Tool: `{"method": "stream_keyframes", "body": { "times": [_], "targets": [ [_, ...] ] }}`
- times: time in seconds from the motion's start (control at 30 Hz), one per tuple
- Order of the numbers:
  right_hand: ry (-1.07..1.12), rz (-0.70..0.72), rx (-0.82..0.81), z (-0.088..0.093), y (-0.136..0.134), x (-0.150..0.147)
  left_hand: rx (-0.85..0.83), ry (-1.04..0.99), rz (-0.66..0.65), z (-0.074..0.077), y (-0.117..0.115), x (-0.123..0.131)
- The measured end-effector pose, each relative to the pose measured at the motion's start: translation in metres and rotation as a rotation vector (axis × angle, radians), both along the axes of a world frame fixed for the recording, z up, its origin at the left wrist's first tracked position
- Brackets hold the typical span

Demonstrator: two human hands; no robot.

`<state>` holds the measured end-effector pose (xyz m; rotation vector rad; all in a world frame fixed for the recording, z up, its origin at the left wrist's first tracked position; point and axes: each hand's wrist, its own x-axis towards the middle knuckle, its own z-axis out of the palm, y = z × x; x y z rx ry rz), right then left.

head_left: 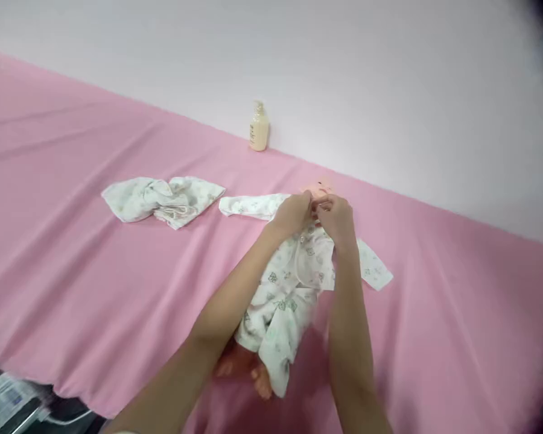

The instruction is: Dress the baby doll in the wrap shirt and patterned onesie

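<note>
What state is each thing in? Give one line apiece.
Doll, lying face up, dressed
Top, worn, sleeves spread
Trousers, worn, rumpled
Bottle, upright
Cloth, bunched
Sheet, spread, creased
Left hand, fingers bent, near doll's head
Right hand, fingers bent, near doll's head

A doll in printed white clothes lies face-up on pink cloth.

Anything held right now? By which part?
Cannot tell for sure: the left hand and right hand are at the neck end of the printed top, but any pinch is hidden.
</note>
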<state>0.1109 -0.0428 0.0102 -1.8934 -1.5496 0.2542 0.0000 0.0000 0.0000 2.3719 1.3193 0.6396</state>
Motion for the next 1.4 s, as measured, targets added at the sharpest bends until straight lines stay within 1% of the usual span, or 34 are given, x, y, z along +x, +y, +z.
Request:
{"method": "stream_keyframes", "body": {
  "times": [0.07,0.17,0.23,0.33,0.47,0.63,0.73,0.87,0.97,1.07,1.17,1.27,1.4],
  "targets": [
    [-0.067,0.002,-0.073,0.003,-0.003,-0.003,-0.122,-0.035,-0.081,0.006,-0.003,-0.01],
    [-0.128,0.018,-0.114,0.006,-0.006,-0.007,-0.233,-0.058,-0.177,0.01,-0.007,-0.019],
    [-0.132,0.044,-0.101,0.007,-0.006,-0.009,-0.227,-0.063,-0.208,0.009,-0.008,-0.02],
    [-0.109,0.092,-0.099,0.004,-0.004,-0.008,-0.128,-0.075,-0.154,0.003,-0.008,-0.015],
    [-0.044,0.091,-0.122,-0.003,0.0,-0.005,-0.125,-0.09,-0.103,-0.002,-0.006,-0.01],
    [0.032,0.063,-0.132,-0.008,0.003,-0.002,-0.149,-0.113,-0.084,0.001,-0.006,-0.013],
    [0.064,0.077,-0.105,-0.01,0.005,0.0,-0.15,-0.108,-0.087,0.003,-0.007,-0.014],
    [0.106,0.086,-0.088,-0.013,0.007,0.003,-0.179,-0.138,-0.054,0.001,-0.006,-0.013],
    [0.161,0.112,-0.087,-0.014,0.008,0.005,-0.16,-0.157,-0.056,0.001,-0.005,-0.012],
    [0.21,0.129,-0.093,-0.013,0.008,0.006,-0.128,-0.126,-0.067,0.004,-0.006,-0.013],
    [0.209,0.11,-0.081,-0.011,0.007,0.007,-0.115,-0.091,-0.06,0.01,-0.01,-0.014],
    [0.221,0.059,-0.052,-0.007,0.005,0.007,-0.107,-0.103,-0.075,0.012,-0.012,-0.016],
    [0.221,0.01,0.003,-0.008,0.005,0.006,-0.007,-0.117,-0.053,0.01,-0.011,-0.015]
  ]
}}
